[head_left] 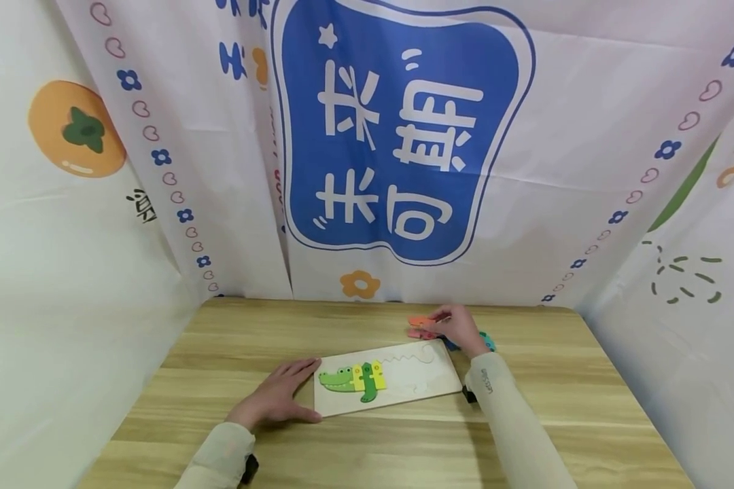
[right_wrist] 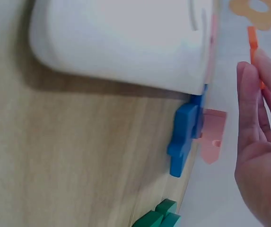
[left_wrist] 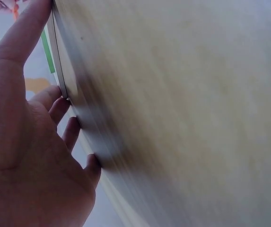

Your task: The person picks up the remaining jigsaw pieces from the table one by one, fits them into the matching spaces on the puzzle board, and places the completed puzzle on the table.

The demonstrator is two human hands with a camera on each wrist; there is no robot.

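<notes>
A white board [head_left: 404, 387] lies slightly tilted on the table, with a green crocodile head [head_left: 338, 382] and yellow and green pieces [head_left: 368, 377] at its left part; thin outlines run across the rest. My left hand [head_left: 278, 395] rests at the board's left edge, thumb and fingers spread; the left wrist view shows the hand [left_wrist: 36, 132] with fingertips at the edge. My right hand [head_left: 460, 329] pinches an orange piece [head_left: 421, 321] above the far side of the board. In the right wrist view the hand [right_wrist: 263, 104] holds that orange piece [right_wrist: 252, 40] between thumb and fingers.
Beyond the board's right end lie blue pieces [right_wrist: 182, 132], a pink piece [right_wrist: 214, 135] and green pieces [right_wrist: 159, 217]. A teal piece [head_left: 488, 341] shows beside my right wrist. A printed cloth [head_left: 563, 170] hangs behind the wooden table [head_left: 251, 333].
</notes>
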